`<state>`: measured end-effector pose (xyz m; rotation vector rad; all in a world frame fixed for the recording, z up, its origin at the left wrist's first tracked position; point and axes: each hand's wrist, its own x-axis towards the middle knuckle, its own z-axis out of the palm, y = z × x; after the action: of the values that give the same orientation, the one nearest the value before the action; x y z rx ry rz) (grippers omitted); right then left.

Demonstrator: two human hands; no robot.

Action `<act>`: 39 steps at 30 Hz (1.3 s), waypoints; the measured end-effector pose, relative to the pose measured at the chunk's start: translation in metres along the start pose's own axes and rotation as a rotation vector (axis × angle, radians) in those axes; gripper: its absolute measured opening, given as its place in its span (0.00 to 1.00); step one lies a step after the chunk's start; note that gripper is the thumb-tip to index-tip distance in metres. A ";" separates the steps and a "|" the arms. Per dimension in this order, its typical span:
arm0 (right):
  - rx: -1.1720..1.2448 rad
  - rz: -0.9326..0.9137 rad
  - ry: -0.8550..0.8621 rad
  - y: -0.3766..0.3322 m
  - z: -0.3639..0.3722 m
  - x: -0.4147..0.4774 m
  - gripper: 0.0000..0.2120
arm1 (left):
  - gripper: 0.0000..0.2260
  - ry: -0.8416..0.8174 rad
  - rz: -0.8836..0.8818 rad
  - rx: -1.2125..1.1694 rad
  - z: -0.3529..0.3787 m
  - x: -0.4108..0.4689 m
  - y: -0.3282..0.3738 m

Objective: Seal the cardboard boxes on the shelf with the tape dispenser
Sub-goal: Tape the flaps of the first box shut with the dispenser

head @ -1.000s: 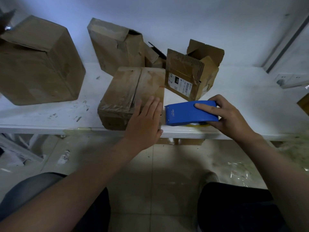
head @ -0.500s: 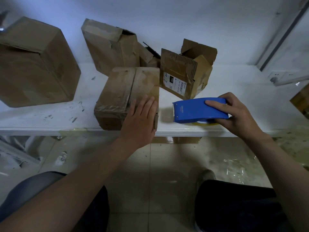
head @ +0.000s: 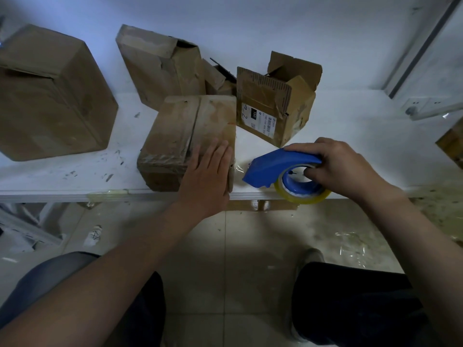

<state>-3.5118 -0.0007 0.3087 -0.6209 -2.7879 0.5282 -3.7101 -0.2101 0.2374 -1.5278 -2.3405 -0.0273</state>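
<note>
A worn cardboard box point(head: 180, 128) with closed flaps lies at the front of the white shelf point(head: 62, 176). My left hand point(head: 205, 176) rests flat on its near right corner, fingers straight. Just right of the box, my right hand point(head: 343, 169) grips the blue tape dispenser point(head: 278, 166), tilted on its side so that its yellowish tape roll point(head: 300, 196) shows at the shelf edge. A strip of clear tape runs from the dispenser's nose to the box's right side.
A small open box point(head: 273, 106) with a shipping label stands behind the dispenser. A tall crumpled box point(head: 160, 68) leans at the back, a big box point(head: 47, 93) at the left. A wall socket point(head: 423, 106) sits at the right. Tiled floor and my knees lie below.
My right hand has tipped the dispenser onto its side, baring the tape roll, and pulled it a little away from the box. My left hand stays flat on the box.
</note>
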 end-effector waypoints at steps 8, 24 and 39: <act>0.165 0.106 -0.102 -0.009 -0.003 0.003 0.26 | 0.48 -0.058 0.017 0.045 0.000 0.000 -0.001; 0.275 0.193 -0.190 -0.017 -0.003 -0.001 0.25 | 0.39 -0.011 0.038 0.050 0.005 0.000 -0.005; 0.311 0.265 -0.235 -0.029 0.003 0.001 0.21 | 0.36 -0.024 0.081 0.083 0.004 0.003 -0.010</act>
<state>-3.5238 -0.0262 0.3179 -0.9104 -2.7563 1.1302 -3.7214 -0.2110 0.2358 -1.5894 -2.2659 0.1078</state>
